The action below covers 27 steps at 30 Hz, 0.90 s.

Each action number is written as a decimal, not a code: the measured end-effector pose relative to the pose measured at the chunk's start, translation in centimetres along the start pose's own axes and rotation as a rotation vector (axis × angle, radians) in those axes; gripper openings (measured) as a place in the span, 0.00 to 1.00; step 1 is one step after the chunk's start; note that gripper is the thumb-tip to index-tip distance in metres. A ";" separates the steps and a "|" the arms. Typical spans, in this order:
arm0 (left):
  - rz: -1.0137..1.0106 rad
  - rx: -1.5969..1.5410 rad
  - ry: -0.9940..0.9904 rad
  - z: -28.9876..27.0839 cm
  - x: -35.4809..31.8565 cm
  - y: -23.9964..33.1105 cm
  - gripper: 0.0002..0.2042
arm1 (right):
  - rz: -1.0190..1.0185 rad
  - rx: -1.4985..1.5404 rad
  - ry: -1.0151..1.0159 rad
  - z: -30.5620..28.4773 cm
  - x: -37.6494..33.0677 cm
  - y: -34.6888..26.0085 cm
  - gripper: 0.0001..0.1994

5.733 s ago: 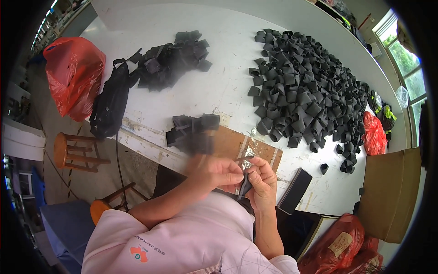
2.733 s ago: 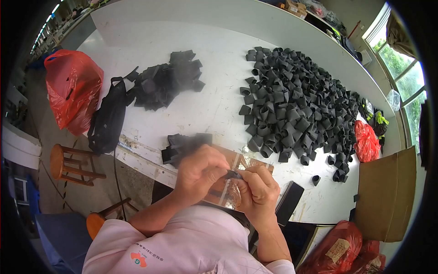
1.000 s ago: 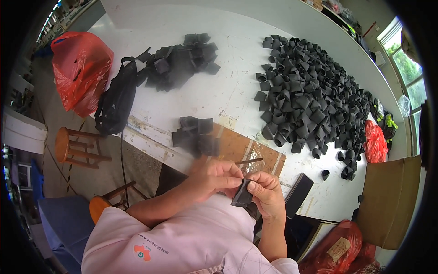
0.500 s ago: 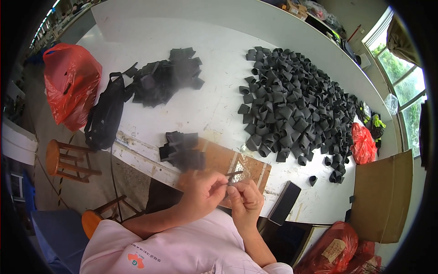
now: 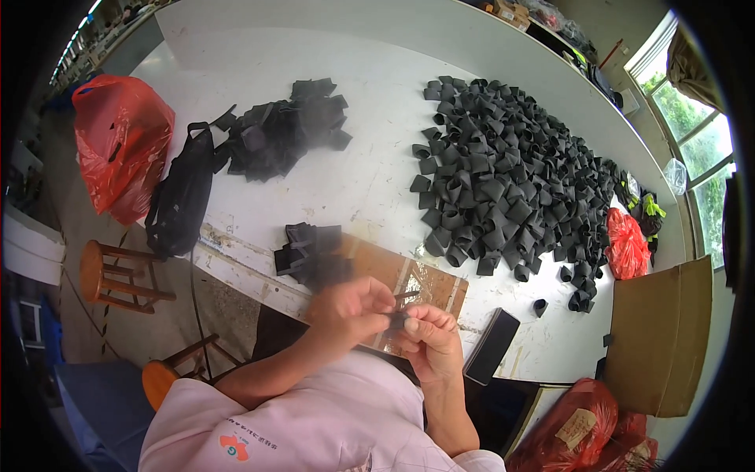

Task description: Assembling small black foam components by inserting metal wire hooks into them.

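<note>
Close to the table's front edge, my left hand [image 5: 352,308] and my right hand [image 5: 431,337] meet over a brown board [image 5: 370,263]. A small black fabric piece [image 5: 399,321] is pinched between the fingertips of both. Just beyond the fingers shows a thin dark strip [image 5: 406,295]; whether it is held or lies on the board I cannot tell. Beside my left hand is a small stack of flat black pieces [image 5: 308,250]. To the right spreads a big heap of black pieces bent into loops [image 5: 503,181], with a single loop [image 5: 539,307] lying apart.
More flat black pieces [image 5: 275,138] lie at the far left, next to a black bag [image 5: 182,193] and a red plastic bag [image 5: 126,149]. A dark oblong case [image 5: 492,346] rests right of my hands. A cardboard sheet [image 5: 659,338] stands at the right edge.
My right hand has shifted slightly right, and the fingertips of both hands have come a little apart. More of the black piece now shows between them.
</note>
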<state>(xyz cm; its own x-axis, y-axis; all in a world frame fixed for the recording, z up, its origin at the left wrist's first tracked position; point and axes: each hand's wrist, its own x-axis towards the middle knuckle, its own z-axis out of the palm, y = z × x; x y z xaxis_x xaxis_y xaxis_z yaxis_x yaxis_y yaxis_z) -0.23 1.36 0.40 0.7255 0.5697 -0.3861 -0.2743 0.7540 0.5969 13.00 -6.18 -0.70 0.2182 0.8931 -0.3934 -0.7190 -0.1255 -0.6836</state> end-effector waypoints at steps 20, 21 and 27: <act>0.148 0.108 -0.107 0.1 1.1 2.1 0.11 | -0.207 -0.533 -0.143 1.2 2.0 -2.4 0.10; 0.551 0.564 -0.021 0.6 1.4 2.1 0.12 | -0.311 -0.691 -0.070 1.3 1.8 -2.6 0.09; 0.784 0.936 -0.117 2.2 1.1 3.1 0.04 | -0.937 -1.042 0.052 2.2 0.0 -2.7 0.12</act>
<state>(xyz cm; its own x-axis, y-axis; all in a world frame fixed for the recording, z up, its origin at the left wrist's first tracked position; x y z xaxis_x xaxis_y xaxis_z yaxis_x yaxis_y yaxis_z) 1.13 3.66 3.40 0.6332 0.6944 0.3418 -0.1378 -0.3334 0.9327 13.54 -4.94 2.49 0.3781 0.8084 0.4512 0.5145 0.2216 -0.8283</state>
